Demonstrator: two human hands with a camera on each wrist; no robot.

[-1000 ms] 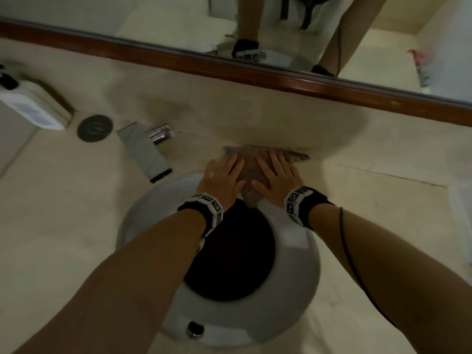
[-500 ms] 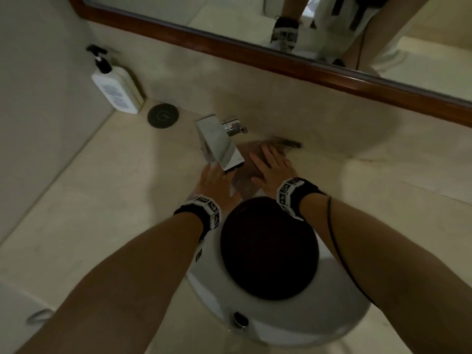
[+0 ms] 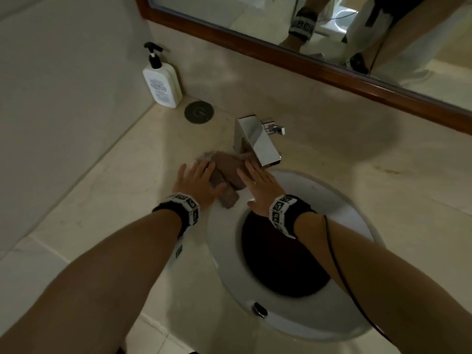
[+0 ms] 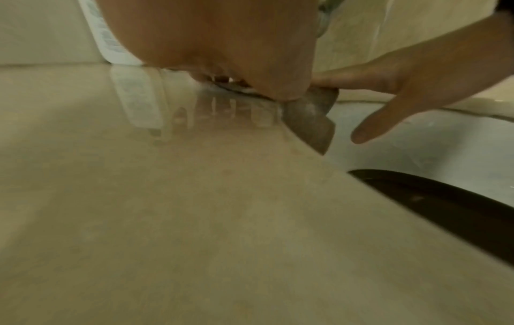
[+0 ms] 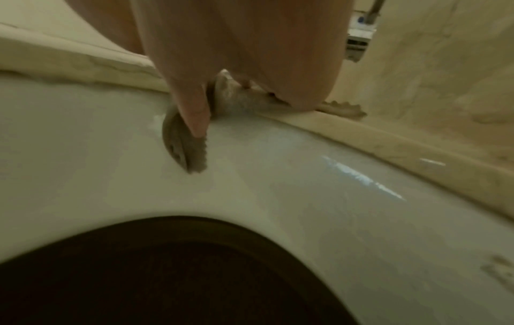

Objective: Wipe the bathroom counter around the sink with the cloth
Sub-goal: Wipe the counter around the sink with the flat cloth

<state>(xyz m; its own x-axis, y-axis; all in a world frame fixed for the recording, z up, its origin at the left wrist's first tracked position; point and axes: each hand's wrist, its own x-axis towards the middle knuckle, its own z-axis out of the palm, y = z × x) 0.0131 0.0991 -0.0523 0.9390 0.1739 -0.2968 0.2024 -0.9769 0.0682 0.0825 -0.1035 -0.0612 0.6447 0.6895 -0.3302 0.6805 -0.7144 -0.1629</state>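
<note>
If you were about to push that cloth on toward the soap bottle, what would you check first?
1. Both hands flat on the cloth: ok, left hand and right hand press it with straight fingers.
2. Cloth on the counter: partly, one end hangs over the sink rim.
3. Tap clear of the hands: ok, its spout sits just beyond the right fingers.
4. Bottle out of the way: ok, it stands in the corner.
5. Round plate flush: cannot tell.
</note>
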